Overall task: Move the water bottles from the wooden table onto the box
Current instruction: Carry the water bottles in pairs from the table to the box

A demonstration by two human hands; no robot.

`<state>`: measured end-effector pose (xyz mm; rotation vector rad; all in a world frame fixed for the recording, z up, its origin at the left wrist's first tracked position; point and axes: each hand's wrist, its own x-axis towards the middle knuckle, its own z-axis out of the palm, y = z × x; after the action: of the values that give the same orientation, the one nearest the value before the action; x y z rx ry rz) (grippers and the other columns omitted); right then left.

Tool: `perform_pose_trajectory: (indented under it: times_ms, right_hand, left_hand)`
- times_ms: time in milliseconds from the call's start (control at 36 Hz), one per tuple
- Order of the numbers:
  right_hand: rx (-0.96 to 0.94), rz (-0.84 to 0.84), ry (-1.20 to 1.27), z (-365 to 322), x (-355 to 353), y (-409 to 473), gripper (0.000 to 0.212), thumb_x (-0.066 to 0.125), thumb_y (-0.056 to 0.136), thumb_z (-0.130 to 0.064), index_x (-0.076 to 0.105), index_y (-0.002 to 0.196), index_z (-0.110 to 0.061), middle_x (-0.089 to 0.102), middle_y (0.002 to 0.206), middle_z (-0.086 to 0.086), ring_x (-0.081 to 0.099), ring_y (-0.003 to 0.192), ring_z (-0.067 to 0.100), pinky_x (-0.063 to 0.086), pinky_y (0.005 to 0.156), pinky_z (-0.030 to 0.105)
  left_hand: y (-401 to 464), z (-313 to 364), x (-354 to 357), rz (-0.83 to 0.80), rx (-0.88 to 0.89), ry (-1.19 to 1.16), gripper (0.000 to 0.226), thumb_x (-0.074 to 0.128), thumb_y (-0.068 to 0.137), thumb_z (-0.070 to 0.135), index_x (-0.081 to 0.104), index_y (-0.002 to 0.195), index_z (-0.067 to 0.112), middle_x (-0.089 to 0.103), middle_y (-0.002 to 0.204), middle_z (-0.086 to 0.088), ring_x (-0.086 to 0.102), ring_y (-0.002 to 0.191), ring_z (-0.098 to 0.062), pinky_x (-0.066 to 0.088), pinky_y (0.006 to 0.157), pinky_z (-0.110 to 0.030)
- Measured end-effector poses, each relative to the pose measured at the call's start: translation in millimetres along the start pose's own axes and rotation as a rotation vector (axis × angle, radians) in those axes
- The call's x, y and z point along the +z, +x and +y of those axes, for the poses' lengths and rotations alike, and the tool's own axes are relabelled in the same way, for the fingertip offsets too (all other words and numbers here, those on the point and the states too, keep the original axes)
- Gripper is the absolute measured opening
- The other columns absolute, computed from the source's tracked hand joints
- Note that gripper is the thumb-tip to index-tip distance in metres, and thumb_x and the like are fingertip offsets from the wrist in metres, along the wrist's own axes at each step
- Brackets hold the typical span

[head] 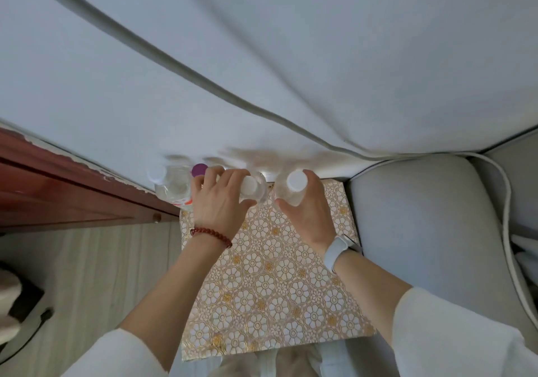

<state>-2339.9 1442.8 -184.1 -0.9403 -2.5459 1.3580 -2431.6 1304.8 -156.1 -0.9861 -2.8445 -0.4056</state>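
Observation:
A box (270, 283) with a gold and white flower pattern lies below me, its far edge against the wall. My left hand (217, 202) grips a clear white-capped water bottle (253, 188) at the box's far edge. My right hand (302, 210) holds another clear white-capped bottle (294, 187) upright beside it, near the far right corner. A third clear bottle (171, 184) with a white cap and an orange label stands at the far left corner. A purple cap (199, 169) shows behind my left hand; the bottle under it is hidden.
A reddish wooden cabinet (58, 190) stands to the left of the box. A grey cushioned seat (422, 231) is to the right. The white wall (262, 70) carries a cable duct running diagonally. Pale wood flooring (102, 274) lies at the lower left.

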Motion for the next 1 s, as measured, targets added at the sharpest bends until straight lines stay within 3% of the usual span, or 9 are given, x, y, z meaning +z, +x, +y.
perform_pose_trajectory:
  times_ms: [111, 194, 278, 389, 472, 694, 778, 833, 1000]
  right_hand:
    - [0.002, -0.061, -0.024, -3, -1, 5, 0.072, 0.067, 0.080, -0.030, 0.027, 0.138, -0.016, 0.041, 0.136, 0.009, 0.048, 0.118, 0.026, 0.045, 0.083, 0.030]
    - [0.034, -0.104, 0.008, -7, -1, 1, 0.080, 0.066, 0.081, -0.030, 0.018, 0.143, -0.017, 0.040, 0.140, 0.010, 0.044, 0.125, 0.025, 0.044, 0.095, 0.035]
    - [0.090, -0.073, 0.042, -7, 3, 3, 0.076, 0.065, 0.081, -0.030, 0.023, 0.142, -0.012, 0.045, 0.137, 0.010, 0.046, 0.124, 0.027, 0.044, 0.098, 0.037]
    - [0.153, 0.016, 0.103, -11, 9, 6, 0.061, 0.069, 0.078, -0.026, 0.040, 0.129, -0.008, 0.053, 0.124, 0.009, 0.054, 0.111, 0.024, 0.046, 0.088, 0.028]
    - [0.170, 0.085, 0.145, -16, 13, 10, 0.058, 0.070, 0.078, -0.024, 0.042, 0.125, -0.004, 0.054, 0.122, 0.010, 0.054, 0.109, 0.024, 0.043, 0.085, 0.024]
    - [0.187, 0.132, 0.218, -25, 26, 16, 0.066, 0.075, 0.073, -0.017, 0.040, 0.125, 0.001, 0.042, 0.126, 0.015, 0.039, 0.118, 0.022, 0.027, 0.082, 0.006]
    - [0.207, 0.112, 0.251, -23, 26, 17, 0.068, 0.078, 0.069, -0.019, 0.041, 0.123, -0.001, 0.043, 0.124, 0.014, 0.044, 0.117, 0.026, 0.042, 0.097, 0.028]
    - [0.214, 0.092, 0.256, -24, 25, 17, 0.068, 0.079, 0.068, -0.020, 0.041, 0.122, -0.002, 0.044, 0.122, 0.013, 0.046, 0.115, 0.030, 0.046, 0.095, 0.044]
    - [0.184, -0.115, 0.246, -29, 8, 11, 0.079, 0.075, 0.070, -0.030, 0.032, 0.134, -0.015, 0.043, 0.134, 0.006, 0.042, 0.126, 0.024, 0.040, 0.104, 0.044]
  left_hand:
    - [6, 5, -1, -0.055, -0.042, -0.008, 0.051, 0.080, 0.063, 0.026, 0.058, 0.106, 0.013, 0.068, 0.100, -0.005, 0.058, 0.101, -0.028, 0.033, 0.087, -0.042]
    - [10, 2, -2, -0.084, -0.087, -0.054, 0.052, 0.072, 0.073, 0.025, 0.051, 0.120, 0.015, 0.064, 0.113, -0.004, 0.052, 0.112, -0.026, 0.024, 0.094, -0.039]
    - [15, -5, 0, -0.038, -0.047, -0.039, 0.054, 0.077, 0.067, 0.023, 0.055, 0.115, 0.014, 0.067, 0.106, -0.004, 0.058, 0.103, -0.026, 0.020, 0.088, -0.034]
    - [20, -6, 2, -0.020, -0.018, -0.035, 0.057, 0.080, 0.063, 0.017, 0.056, 0.114, 0.012, 0.068, 0.103, -0.005, 0.063, 0.095, -0.026, 0.027, 0.091, -0.037]
    - [20, -6, 5, 0.015, 0.020, 0.005, 0.060, 0.083, 0.059, 0.020, 0.056, 0.111, 0.011, 0.069, 0.100, -0.005, 0.066, 0.089, -0.025, 0.041, 0.087, -0.043]
    - [15, -7, 11, 0.040, 0.059, -0.017, 0.067, 0.082, 0.059, 0.020, 0.050, 0.117, 0.013, 0.068, 0.104, -0.002, 0.065, 0.093, -0.023, 0.043, 0.087, -0.043]
    - [13, -6, 12, 0.044, 0.057, 0.011, 0.069, 0.082, 0.058, 0.021, 0.047, 0.117, 0.013, 0.068, 0.102, -0.003, 0.065, 0.091, -0.024, 0.044, 0.088, -0.045]
    - [12, -5, 11, 0.036, 0.056, 0.048, 0.071, 0.082, 0.058, 0.023, 0.046, 0.118, 0.012, 0.068, 0.100, -0.003, 0.065, 0.092, -0.025, 0.044, 0.090, -0.048]
    - [13, -1, 7, -0.011, 0.007, 0.150, 0.074, 0.084, 0.055, 0.026, 0.048, 0.118, 0.009, 0.069, 0.097, -0.003, 0.064, 0.096, -0.025, 0.043, 0.093, -0.054]
